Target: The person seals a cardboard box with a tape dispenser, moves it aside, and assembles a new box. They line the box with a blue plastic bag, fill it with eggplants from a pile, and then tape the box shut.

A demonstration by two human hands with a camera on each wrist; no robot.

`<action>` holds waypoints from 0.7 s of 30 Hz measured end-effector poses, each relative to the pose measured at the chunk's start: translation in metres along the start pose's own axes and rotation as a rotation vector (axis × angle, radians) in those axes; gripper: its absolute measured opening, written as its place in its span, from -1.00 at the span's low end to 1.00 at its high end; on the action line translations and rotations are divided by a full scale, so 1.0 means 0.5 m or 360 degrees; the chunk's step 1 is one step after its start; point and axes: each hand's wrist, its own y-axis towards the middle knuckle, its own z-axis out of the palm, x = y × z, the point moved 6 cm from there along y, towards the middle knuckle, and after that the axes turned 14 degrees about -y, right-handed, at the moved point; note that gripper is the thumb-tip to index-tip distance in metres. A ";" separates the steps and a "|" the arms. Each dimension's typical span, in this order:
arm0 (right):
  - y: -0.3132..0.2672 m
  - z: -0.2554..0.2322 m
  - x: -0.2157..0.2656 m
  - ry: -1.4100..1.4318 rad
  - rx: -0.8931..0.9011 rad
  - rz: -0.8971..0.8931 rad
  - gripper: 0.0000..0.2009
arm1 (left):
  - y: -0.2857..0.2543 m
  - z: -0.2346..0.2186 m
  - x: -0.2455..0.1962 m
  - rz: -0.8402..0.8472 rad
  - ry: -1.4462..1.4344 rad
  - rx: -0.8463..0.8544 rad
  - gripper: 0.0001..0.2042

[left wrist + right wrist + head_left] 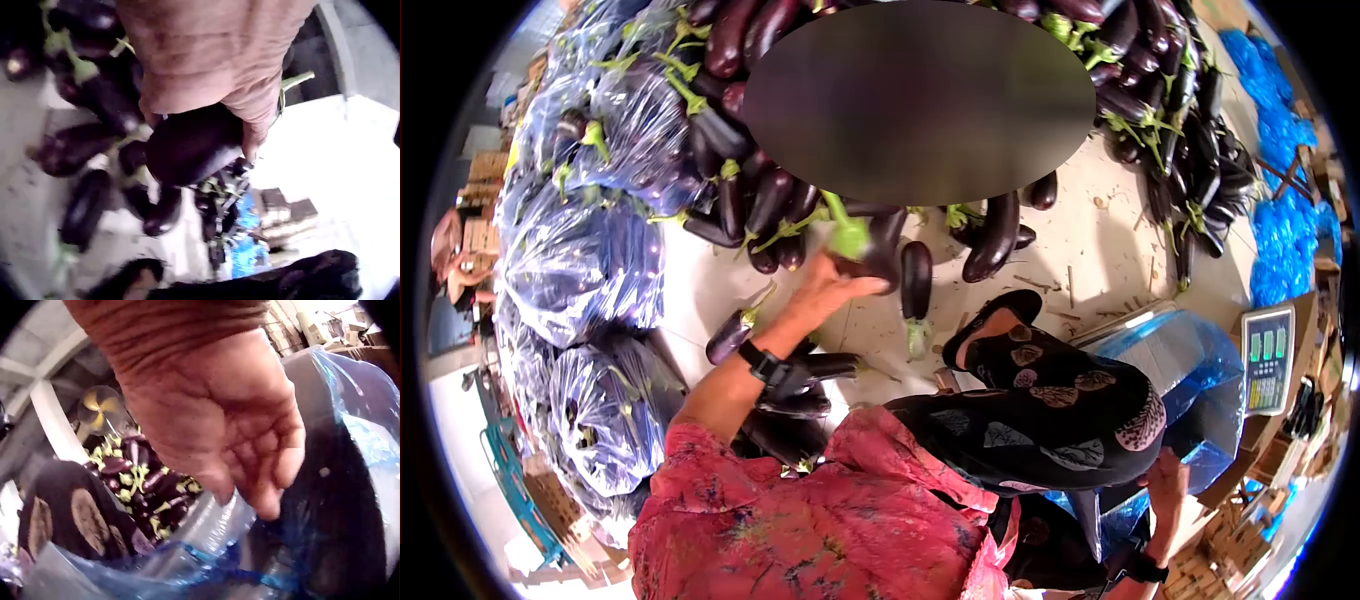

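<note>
Left hand (828,287) gripping a dark eggplant (194,147) (its green stem (850,238) blurred from above), right hand (215,419) loosely curled, seemingly empty, near blue plastic (1215,362), more eggplants (916,280) across pale floor (1090,200)

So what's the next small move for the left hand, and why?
I'd probably carry the eggplant across toward the open blue plastic. The left hand grips it above the floor, while the right hand hangs at the plastic with nothing visible in its palm.
</note>
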 end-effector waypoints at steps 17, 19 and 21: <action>-0.051 -0.062 0.096 0.1806 -0.0222 0.0465 -0.48 | 0.139 0.354 -0.003 0.0111 0.0591 0.0359 -0.55; -0.034 -0.038 0.038 0.1578 -0.0173 0.0697 -0.48 | 0.132 0.145 0.211 0.0238 0.1507 0.0371 -0.42; 0.011 -0.008 -0.015 0.1471 -0.0224 0.0794 -0.48 | 0.081 0.017 0.357 0.0000 0.1530 0.0184 -0.17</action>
